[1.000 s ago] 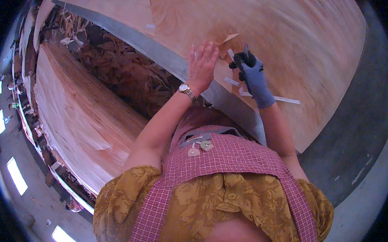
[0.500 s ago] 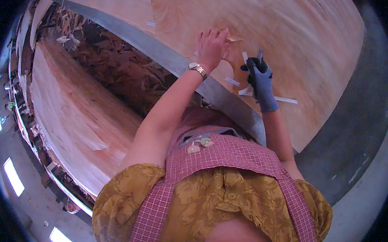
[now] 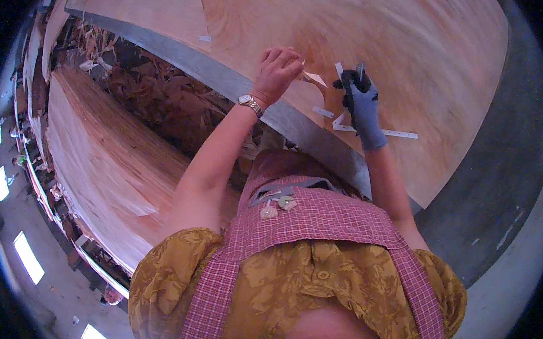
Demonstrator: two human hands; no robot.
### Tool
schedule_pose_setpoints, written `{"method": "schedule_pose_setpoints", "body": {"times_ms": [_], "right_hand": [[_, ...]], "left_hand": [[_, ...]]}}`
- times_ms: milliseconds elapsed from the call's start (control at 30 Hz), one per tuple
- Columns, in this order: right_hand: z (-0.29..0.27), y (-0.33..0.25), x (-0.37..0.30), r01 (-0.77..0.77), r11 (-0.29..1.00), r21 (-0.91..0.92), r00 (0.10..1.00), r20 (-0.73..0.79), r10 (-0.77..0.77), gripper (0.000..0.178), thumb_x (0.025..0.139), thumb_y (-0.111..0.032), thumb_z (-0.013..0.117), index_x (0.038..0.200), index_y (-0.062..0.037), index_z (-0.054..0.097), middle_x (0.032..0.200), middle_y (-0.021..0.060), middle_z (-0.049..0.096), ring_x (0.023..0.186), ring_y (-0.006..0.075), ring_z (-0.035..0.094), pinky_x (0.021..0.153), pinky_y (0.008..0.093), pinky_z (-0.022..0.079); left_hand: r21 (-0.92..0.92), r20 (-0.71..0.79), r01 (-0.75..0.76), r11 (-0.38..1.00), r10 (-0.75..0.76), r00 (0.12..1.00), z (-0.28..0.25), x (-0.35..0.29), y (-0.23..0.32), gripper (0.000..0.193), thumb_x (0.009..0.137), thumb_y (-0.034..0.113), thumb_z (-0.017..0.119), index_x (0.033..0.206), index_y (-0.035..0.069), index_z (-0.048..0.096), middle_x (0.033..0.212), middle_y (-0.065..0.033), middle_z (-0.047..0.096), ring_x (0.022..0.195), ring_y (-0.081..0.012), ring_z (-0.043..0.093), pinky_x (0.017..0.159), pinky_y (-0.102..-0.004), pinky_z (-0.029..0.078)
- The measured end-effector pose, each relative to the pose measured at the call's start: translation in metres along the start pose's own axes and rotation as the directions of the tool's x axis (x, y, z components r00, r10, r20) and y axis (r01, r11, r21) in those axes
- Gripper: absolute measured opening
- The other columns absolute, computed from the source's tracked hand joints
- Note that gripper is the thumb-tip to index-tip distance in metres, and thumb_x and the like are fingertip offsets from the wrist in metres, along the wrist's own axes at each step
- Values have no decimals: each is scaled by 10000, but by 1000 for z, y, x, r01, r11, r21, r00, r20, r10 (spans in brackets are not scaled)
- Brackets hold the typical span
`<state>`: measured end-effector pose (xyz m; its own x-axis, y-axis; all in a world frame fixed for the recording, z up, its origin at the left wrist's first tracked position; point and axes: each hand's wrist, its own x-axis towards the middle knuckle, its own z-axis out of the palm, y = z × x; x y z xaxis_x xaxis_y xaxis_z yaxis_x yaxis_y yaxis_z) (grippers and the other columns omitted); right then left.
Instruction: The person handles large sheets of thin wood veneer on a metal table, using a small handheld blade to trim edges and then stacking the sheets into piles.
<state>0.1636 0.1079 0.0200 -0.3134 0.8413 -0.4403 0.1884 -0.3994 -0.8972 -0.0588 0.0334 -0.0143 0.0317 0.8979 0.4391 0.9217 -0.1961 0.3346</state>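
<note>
Over the veneer sheet (image 3: 436,67) on the counter (image 3: 322,138), the gloved right hand (image 3: 362,103) clasps a half-hidden tool (image 3: 360,68); the left hand (image 3: 278,71) curls, fingertips hidden, beside a pale flap (image 3: 315,78), its grip impossible to tell.

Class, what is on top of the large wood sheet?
Several white strips show on the wood sheet. Whatever the gloved right hand covers there cannot be seen.

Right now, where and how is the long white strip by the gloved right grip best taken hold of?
Probably by the right end of the long white strip, pinched from the right: it looks thin and flat on the wood sheet, and the gloved right grip hides part of its middle.
</note>
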Motion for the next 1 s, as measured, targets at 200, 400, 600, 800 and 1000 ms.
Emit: {"method": "schedule_pose_setpoints", "body": {"times_ms": [200,400,600,800,1000], "right_hand": [[13,-3,13,15,999,-34,995,100,-11,181,931,-236,608,973,-62,635,800,33,694,585,71,548,497,234,408],[22,19,17,14,1000,-19,985,174,-11,139,925,-170,602,943,-35,631,804,41,671,667,99,611,549,247,459],[24,23,19,-19,998,-59,988,154,28,125,923,-152,606,935,-31,635,800,37,668,657,98,602,550,245,462],[23,20,17,-15,999,36,989,145,10,106,915,-146,618,944,-49,649,809,28,682,641,86,585,539,237,452],[15,12,11,68,995,-68,991,116,-60,132,909,-156,625,979,-50,663,826,31,694,625,68,571,515,223,420]], "left_hand": [[33,46,-46,998,45,998,-1,-8,-1,237,773,151,658,1010,160,675,1101,-7,627,1137,-210,548,966,-400,393],[78,44,-29,997,26,999,-7,-16,4,279,775,135,667,1053,152,669,1142,-9,618,1138,-218,546,972,-404,392],[5,27,79,997,-79,997,-2,-35,41,361,780,142,697,1137,148,649,1213,-6,601,1135,-234,534,956,-405,401],[48,-5,195,980,-195,981,6,-37,45,352,808,266,697,1129,130,649,1188,-13,602,1118,-238,526,940,-401,388],[11,-31,394,919,-394,919,4,-25,64,363,805,322,697,1110,131,653,1112,-14,602,1073,-242,529,924,-413,360]]}}
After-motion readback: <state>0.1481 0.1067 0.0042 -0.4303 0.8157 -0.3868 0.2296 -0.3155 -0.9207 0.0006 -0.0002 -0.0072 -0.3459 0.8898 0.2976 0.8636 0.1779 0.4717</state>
